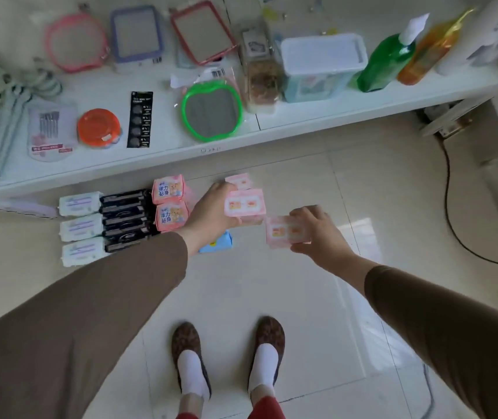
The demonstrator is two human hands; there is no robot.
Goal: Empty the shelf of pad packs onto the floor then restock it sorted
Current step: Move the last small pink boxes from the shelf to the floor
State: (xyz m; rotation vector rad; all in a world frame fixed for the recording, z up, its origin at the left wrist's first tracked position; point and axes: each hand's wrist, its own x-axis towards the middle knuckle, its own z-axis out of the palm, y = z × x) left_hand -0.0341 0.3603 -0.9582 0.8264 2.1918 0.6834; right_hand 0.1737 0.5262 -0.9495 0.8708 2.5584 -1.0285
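Note:
My left hand [211, 211] grips a pale pink pad pack [244, 204] above the floor. My right hand [317, 232] holds a second pale pink pack [284, 231] just right of it. A third pale pink pack [238, 181] lies on the tiles behind them. Rows of packs lie on the floor in front of the shelf: three white packs [81, 226], several black packs [125, 219] and two pink packs with a bear [170, 207]. A blue pack [217, 243] peeks out under my left wrist.
The white shelf [157, 152] above holds framed mirrors [211, 111], an orange tub [99, 127], a battery card [140, 119], a plastic box [321, 66] and bottles [386, 63]. A black cable [450, 207] runs over the floor on the right. My feet [226, 358] stand below.

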